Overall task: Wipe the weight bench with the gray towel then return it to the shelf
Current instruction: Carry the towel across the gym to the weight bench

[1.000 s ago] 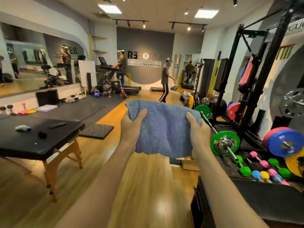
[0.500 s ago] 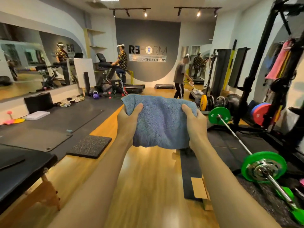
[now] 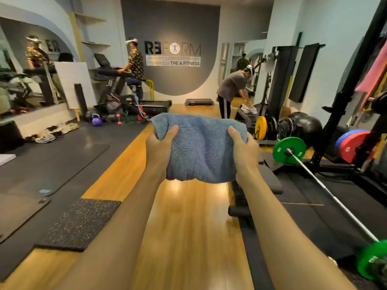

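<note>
A folded blue-gray towel [image 3: 200,146] hangs in front of me at chest height. My left hand [image 3: 160,146] grips its left edge and my right hand [image 3: 244,151] grips its right edge, thumbs on the near face. The black padded weight bench [image 3: 269,177] stands low on the floor just right of my right forearm, which hides much of it; its foot roller [image 3: 238,210] shows below. Wall shelves [image 3: 95,43] sit far off at the back left.
A barbell with green plates [image 3: 290,150] lies on the black mat to the right, beside a black rack [image 3: 343,97]. Dark mats [image 3: 52,162] and a speckled tile [image 3: 80,225] cover the left floor. One person stands at a treadmill; another bends over ahead right.
I have walked forward along the wooden floor. The black table on the left has left the view, the weight bench has come into sight on the right, and both hands keep holding the towel.
</note>
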{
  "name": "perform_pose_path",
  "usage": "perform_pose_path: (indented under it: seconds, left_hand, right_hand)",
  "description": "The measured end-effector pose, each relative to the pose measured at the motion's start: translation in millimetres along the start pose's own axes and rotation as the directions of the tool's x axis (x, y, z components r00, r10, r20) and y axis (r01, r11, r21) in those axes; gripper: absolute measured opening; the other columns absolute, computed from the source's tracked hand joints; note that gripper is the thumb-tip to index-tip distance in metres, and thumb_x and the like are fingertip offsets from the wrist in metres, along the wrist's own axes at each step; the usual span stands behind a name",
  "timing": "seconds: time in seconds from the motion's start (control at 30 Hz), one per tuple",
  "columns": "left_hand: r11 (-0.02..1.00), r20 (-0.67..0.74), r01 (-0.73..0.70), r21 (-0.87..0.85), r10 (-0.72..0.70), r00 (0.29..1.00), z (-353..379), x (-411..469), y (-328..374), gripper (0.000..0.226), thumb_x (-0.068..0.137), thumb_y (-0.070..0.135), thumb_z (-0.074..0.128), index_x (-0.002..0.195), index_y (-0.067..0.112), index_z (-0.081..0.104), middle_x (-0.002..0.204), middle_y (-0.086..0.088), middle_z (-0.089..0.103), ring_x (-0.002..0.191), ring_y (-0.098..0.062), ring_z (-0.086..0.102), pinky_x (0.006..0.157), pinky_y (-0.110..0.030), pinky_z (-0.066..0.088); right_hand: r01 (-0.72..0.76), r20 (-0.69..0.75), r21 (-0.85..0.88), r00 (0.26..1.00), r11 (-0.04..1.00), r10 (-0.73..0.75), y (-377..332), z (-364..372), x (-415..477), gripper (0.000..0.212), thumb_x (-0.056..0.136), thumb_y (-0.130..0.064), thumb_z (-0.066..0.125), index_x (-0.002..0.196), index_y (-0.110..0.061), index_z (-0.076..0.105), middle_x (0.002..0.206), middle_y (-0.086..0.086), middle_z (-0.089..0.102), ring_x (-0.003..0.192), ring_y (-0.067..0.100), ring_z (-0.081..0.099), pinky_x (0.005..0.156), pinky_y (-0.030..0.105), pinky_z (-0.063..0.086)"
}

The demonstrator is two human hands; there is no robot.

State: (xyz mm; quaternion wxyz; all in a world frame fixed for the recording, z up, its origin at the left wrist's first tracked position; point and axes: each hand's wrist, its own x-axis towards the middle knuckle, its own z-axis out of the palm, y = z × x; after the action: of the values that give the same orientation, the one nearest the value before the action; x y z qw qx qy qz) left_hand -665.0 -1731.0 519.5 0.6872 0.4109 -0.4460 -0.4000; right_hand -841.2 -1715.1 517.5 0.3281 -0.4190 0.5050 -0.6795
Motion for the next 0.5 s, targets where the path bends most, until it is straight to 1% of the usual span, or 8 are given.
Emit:
perform_pose_path:
  seconds: [0.07,0.17,0.23,0.33,0.4,0.5]
  left_hand:
    - [1.000,0.035,0.013,0.003,-0.013,0.999,17.1,75.4,-24.3,0.031,0.088,0.028,0.068,0.116,0.015,0.062,0.107,0.001,0.069,0.098,-0.015,0.068,0.080,-0.033,0.057]
    - [1.000,0.074,0.018,0.002,-0.018,0.997,43.8,187.0,-71.5,0.035,0.088,0.029,0.068,0.118,0.014,0.061,0.109,0.001,0.069,0.099,-0.014,0.067,0.081,-0.032,0.056]
    - [1.000,0.100,0.016,-0.002,-0.016,0.995,62.6,259.4,-108.5,0.032,0.088,0.028,0.068,0.116,0.015,0.061,0.106,0.003,0.069,0.097,-0.012,0.067,0.078,-0.028,0.055]
    - [1.000,0.109,0.017,-0.005,-0.016,0.994,89.5,367.3,-161.6,0.030,0.087,0.028,0.069,0.113,0.014,0.062,0.103,0.003,0.069,0.094,-0.011,0.068,0.075,-0.027,0.055]
    - [1.000,0.126,0.017,-0.005,-0.016,0.992,107.6,440.3,-191.6,0.029,0.086,0.027,0.070,0.111,0.014,0.063,0.103,0.002,0.070,0.094,-0.012,0.069,0.078,-0.030,0.056]
    - [0.998,0.173,0.068,0.016,-0.070,0.982,132.1,545.7,-226.5,0.033,0.086,0.030,0.070,0.113,0.012,0.063,0.104,0.001,0.070,0.094,-0.014,0.069,0.076,-0.031,0.057]
  right_hand:
    - [0.000,-0.042,-0.014,0.999,1.000,-0.001,19.3,31.9,64.9,0.037,0.092,-0.042,0.061,0.121,-0.020,0.062,0.112,-0.005,0.066,0.104,0.012,0.061,0.084,0.028,0.049]
    - [0.006,-0.088,-0.023,0.996,1.000,-0.008,54.4,76.1,165.0,0.036,0.091,-0.044,0.061,0.119,-0.020,0.062,0.109,-0.005,0.067,0.102,0.012,0.062,0.084,0.030,0.050]
    - [0.010,-0.118,-0.029,0.993,1.000,-0.013,85.2,105.1,234.3,0.035,0.091,-0.044,0.061,0.117,-0.020,0.062,0.108,-0.005,0.067,0.102,0.013,0.062,0.084,0.032,0.050]
    - [0.012,-0.153,-0.033,0.988,0.999,-0.017,129.9,152.2,337.2,0.034,0.091,-0.043,0.061,0.115,-0.019,0.063,0.107,-0.005,0.066,0.101,0.012,0.061,0.078,0.028,0.048]
    - [0.008,-0.177,-0.029,0.984,1.000,-0.013,153.3,182.7,403.8,0.036,0.091,-0.044,0.062,0.117,-0.019,0.062,0.109,-0.005,0.066,0.101,0.012,0.061,0.081,0.029,0.048]
    - [0.009,-0.219,-0.037,0.976,0.999,-0.017,177.4,228.6,496.4,0.037,0.091,-0.043,0.062,0.118,-0.019,0.063,0.109,-0.006,0.066,0.101,0.011,0.061,0.077,0.026,0.047]
